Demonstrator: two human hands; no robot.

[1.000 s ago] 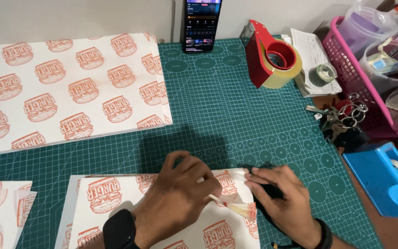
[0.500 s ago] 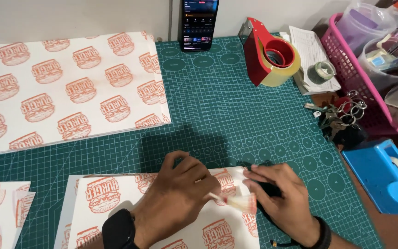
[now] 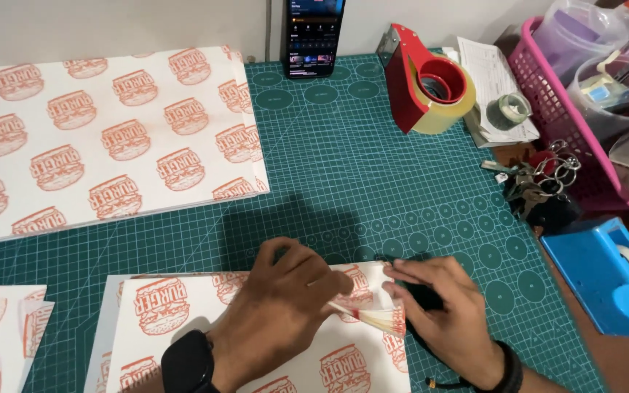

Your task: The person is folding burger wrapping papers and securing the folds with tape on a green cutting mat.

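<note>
A white wrapping paper sheet (image 3: pixel 183 327) with orange printed burger pictures lies on the green cutting mat (image 3: pixel 343 182) near the front edge. My left hand (image 3: pixel 285 309), with a black watch on the wrist, presses on the sheet's upper right part and pinches a small pale strip (image 3: pixel 376 318) at the corner. My right hand (image 3: pixel 445 313) meets it from the right, its fingertips on the same corner of the paper. A dark object under the right hand is mostly hidden.
A stack of the same printed sheets (image 3: pixel 103 138) lies at the back left. A phone (image 3: pixel 314 36) stands at the back. A red tape dispenser (image 3: pixel 424 80), pink basket (image 3: pixel 576 109), keys (image 3: pixel 540 182) and blue tape dispenser (image 3: pixel 606 276) sit to the right.
Both hands stay at the sheet's upper right corner. The fingers have shifted slightly and the small pale strip now shows more between them.
</note>
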